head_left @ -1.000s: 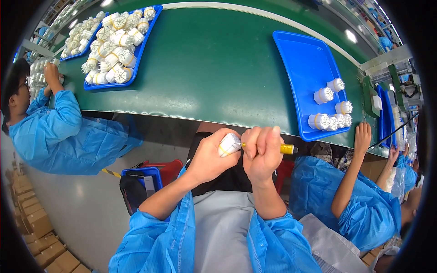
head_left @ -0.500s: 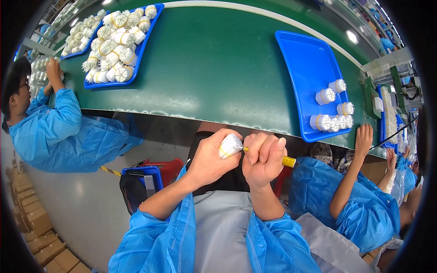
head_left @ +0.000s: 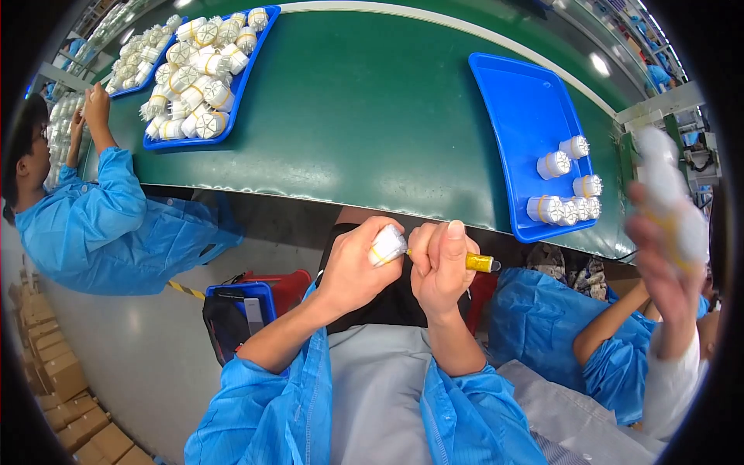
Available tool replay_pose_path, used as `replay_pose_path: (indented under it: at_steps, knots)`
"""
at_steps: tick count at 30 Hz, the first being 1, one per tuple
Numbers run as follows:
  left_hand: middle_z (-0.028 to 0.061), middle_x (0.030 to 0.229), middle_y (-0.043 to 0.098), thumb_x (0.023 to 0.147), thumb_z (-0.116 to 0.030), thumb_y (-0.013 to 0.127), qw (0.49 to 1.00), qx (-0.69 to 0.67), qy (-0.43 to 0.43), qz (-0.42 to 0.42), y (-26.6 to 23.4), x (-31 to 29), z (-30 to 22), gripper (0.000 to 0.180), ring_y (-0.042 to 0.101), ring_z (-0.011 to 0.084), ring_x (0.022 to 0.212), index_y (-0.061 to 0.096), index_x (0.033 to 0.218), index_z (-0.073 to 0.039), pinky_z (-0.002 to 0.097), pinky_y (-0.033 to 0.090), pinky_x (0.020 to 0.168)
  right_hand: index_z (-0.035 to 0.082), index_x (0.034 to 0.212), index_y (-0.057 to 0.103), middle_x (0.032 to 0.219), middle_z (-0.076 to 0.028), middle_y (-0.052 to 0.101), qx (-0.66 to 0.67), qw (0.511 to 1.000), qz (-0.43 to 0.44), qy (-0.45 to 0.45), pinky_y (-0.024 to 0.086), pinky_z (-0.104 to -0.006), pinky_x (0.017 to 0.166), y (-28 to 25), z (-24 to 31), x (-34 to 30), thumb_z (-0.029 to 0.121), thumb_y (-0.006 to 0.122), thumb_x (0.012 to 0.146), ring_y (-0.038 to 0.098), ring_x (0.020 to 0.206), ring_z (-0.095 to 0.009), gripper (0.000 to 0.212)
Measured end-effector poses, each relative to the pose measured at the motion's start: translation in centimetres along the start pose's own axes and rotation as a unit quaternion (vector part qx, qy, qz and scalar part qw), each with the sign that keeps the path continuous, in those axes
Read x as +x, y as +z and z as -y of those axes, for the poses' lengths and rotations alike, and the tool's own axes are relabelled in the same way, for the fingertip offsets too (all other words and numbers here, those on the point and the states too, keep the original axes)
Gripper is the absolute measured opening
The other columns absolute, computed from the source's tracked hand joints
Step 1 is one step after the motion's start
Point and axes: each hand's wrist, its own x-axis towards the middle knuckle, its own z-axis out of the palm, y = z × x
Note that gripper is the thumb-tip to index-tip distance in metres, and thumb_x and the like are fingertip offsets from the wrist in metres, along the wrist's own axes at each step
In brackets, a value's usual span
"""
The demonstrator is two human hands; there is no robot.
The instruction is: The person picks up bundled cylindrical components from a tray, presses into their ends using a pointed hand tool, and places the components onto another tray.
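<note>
Your hands were both full, held over your lap just short of the desk's (head_left: 356, 101) near edge. Your left hand (head_left: 353, 267) grasped a white roll (head_left: 386, 245) near the middle of your view, fingers and thumb wrapped around it, with a yellow band showing across its side. The roll lay tilted, one end facing your right hand (head_left: 440, 267), which was clenched on a yellow tool (head_left: 479, 263), thumb uppermost. The tool's handle stuck out toward 3 o'clock; you could not tell whether its tip touched the roll. Any lettering on the handle was too small to read.

At about 10:30 on the desk, a blue tray (head_left: 249, 70) was heaped with banded white rolls (head_left: 205, 66), with another tray beyond it toward 10 o'clock. At 2 o'clock a third tray (head_left: 515, 108) held a few upright and leaning rolls near its lower end.

A co-worker (head_left: 85, 225) in blue sat at 9 o'clock, arms raised. At 3 o'clock another person's hand (head_left: 666, 263) gripped white pieces, blurred. At 8 o'clock were a black bag (head_left: 223, 325), a red stool (head_left: 291, 291) and brown boxes (head_left: 85, 422).
</note>
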Motion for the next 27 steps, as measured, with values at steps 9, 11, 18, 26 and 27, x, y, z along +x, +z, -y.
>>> replay_pose_path:
  at_steps: [9, 11, 18, 26, 27]
  knots:
    - [0.0041, 0.089, 0.060, 0.086, -0.010, 0.069, 0.916, -0.365, -0.142, 0.083, -0.8, 0.6, -0.2, 0.041, 0.060, 0.0085, 0.070, 0.051, 0.122, 0.000, 0.0234, 0.050, 0.060, 0.012, 0.065, 0.037, 0.052, -0.005, 0.042, 0.142, 0.987, -0.074, -0.028, 0.030, -0.0289, 0.050, -0.1, 0.7, 0.7, 0.036, 0.028, 0.108, 0.028, 0.045, -0.012, 0.050]
    - [0.0057, 0.091, 0.060, 0.086, -0.010, 0.069, 0.908, -0.382, -0.149, 0.085, -1.2, 0.5, -0.4, 0.043, 0.059, 0.0088, 0.070, 0.051, 0.124, 0.000, 0.0232, 0.049, 0.058, 0.012, 0.065, 0.037, 0.052, -0.005, 0.042, 0.123, 0.991, -0.055, -0.025, 0.030, -0.0284, 0.050, -0.2, 1.0, 0.9, 0.036, 0.028, 0.108, 0.027, 0.045, -0.011, 0.050]
    - [0.0035, 0.094, 0.060, 0.082, -0.007, 0.069, 0.956, -0.248, -0.130, 0.090, -1.3, -0.1, -0.7, 0.042, 0.057, 0.0084, 0.081, 0.056, 0.121, 0.000, 0.0256, 0.048, 0.070, 0.011, 0.065, 0.037, 0.053, -0.005, 0.042, 0.099, 0.994, 0.008, -0.042, 0.031, -0.0297, 0.051, 0.1, 0.1, -0.1, 0.033, 0.030, 0.108, 0.032, 0.047, -0.013, 0.048]
    - [0.0061, 0.094, 0.063, 0.079, -0.005, 0.068, 0.980, -0.179, -0.061, 0.055, -0.5, -0.4, -0.1, 0.040, 0.059, 0.0106, 0.084, 0.058, 0.117, -0.001, 0.0276, 0.049, 0.074, 0.009, 0.064, 0.040, 0.054, -0.008, 0.046, 0.072, 0.996, 0.027, -0.051, 0.031, -0.0293, 0.052, 0.4, -0.2, -0.4, 0.030, 0.036, 0.107, 0.037, 0.047, -0.013, 0.048]
    - [0.0080, 0.093, 0.064, 0.078, -0.005, 0.068, 0.984, -0.162, -0.058, 0.049, -0.5, -0.5, -0.1, 0.040, 0.060, 0.0120, 0.083, 0.058, 0.117, -0.001, 0.0287, 0.050, 0.073, 0.008, 0.064, 0.039, 0.053, -0.008, 0.046, 0.057, 0.997, 0.027, -0.042, 0.031, -0.0293, 0.052, 0.4, -0.1, -0.3, 0.030, 0.037, 0.107, 0.037, 0.047, -0.013, 0.048]
